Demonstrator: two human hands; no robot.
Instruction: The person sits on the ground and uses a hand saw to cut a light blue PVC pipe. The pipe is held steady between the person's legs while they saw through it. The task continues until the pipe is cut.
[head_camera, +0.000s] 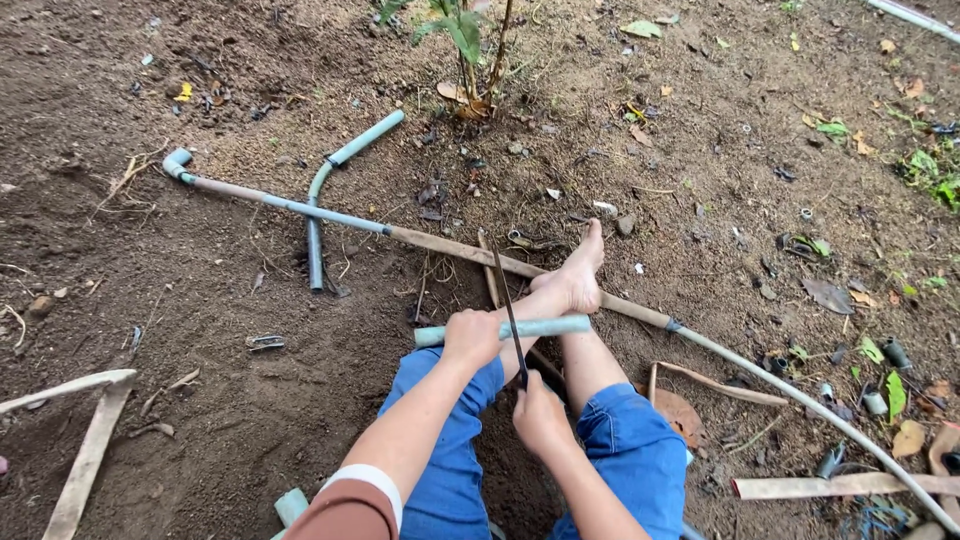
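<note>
Bare soil (250, 430), pipes (300, 208), dry leaves (830, 295)

Pale green pipe (520, 328) — blue trousers (450, 470), brown soil (200, 400)

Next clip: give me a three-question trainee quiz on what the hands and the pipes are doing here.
1. True or false: the left hand grips the short pale pipe.
2. What does the right hand hold? A) a thin dark saw blade B) a hammer C) a leaf
3. Fill in: a bare ___ rests on the long pipe lying across the soil.

Key
1. True: it is closed around the pipe's left part.
2. A: the saw blade crosses the short pipe, tilted slightly off upright.
3. foot
</note>
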